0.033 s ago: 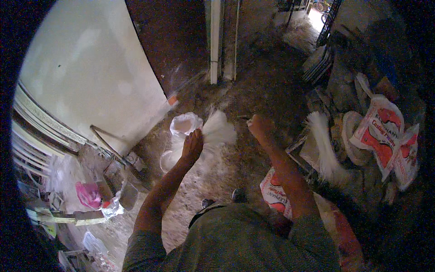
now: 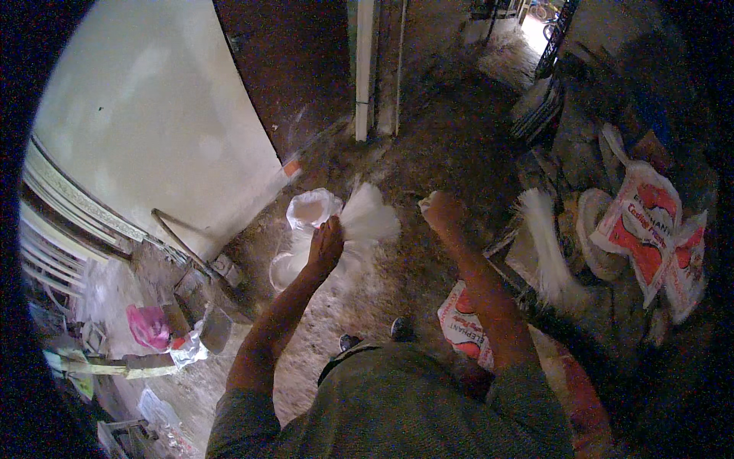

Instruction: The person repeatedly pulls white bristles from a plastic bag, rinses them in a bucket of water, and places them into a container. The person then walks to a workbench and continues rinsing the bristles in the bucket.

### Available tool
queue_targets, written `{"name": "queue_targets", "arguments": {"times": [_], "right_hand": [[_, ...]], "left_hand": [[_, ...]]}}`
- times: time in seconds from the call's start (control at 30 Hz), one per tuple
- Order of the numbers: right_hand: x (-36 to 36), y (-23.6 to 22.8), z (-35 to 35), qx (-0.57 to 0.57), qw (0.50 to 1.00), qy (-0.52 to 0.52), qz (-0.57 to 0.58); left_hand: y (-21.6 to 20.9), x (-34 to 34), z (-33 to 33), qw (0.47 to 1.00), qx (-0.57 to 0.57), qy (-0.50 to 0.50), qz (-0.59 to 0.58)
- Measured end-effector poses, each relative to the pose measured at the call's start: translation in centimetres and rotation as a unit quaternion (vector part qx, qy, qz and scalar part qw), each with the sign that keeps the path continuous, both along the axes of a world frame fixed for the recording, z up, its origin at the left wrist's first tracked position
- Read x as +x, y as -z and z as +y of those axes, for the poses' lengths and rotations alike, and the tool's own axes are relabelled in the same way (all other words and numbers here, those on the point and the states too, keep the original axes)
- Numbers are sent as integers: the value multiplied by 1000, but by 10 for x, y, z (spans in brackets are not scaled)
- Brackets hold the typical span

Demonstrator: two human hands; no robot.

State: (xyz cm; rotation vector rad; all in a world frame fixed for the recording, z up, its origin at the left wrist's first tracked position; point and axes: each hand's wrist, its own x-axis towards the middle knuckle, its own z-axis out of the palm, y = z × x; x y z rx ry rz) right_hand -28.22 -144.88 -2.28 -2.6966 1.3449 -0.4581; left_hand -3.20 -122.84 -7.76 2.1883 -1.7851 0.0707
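A fanned bundle of white fibres (image 2: 372,216) spreads from my left hand (image 2: 327,245), which is closed on its near end. Just left of the fibres stands an open white sack (image 2: 314,208). A pale round shape, maybe a basin (image 2: 284,269), lies below the sack, partly behind my left hand. To the right of the fibres and apart from them, my right hand (image 2: 441,211) is closed in a fist. A small pale bit shows at its fingers, too small and dim to name.
Another white fibre bundle (image 2: 547,237) hangs at the right near red-and-white printed sacks (image 2: 641,222). A further printed sack (image 2: 465,325) lies by my right forearm. At left are a leaning white panel (image 2: 168,115), a bent pipe (image 2: 183,245) and a pink bag (image 2: 149,327).
A thin dark piece that stuck out leftward from my right fist no longer shows clearly. The fist has turned slightly. My left hand and the fibres have barely moved.
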Motion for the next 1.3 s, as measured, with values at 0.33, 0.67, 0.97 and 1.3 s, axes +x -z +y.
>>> {"name": "queue_targets", "arguments": {"times": [0.33,0.67,0.97,1.3], "right_hand": [[-2,-27,100,289,917,-48,-272],[3,-10,120,161,979,-28,-119],[-12,-25,64,274,959,-44,-57],[-14,-21,44,313,930,-97,-167]], "left_hand": [[-10,-32,-51,597,-150,-7,788],[36,-53,-90,610,-159,171,757],[-53,-78,-63,602,-136,-44,786],[-56,-55,-64,819,-80,93,560]]}}
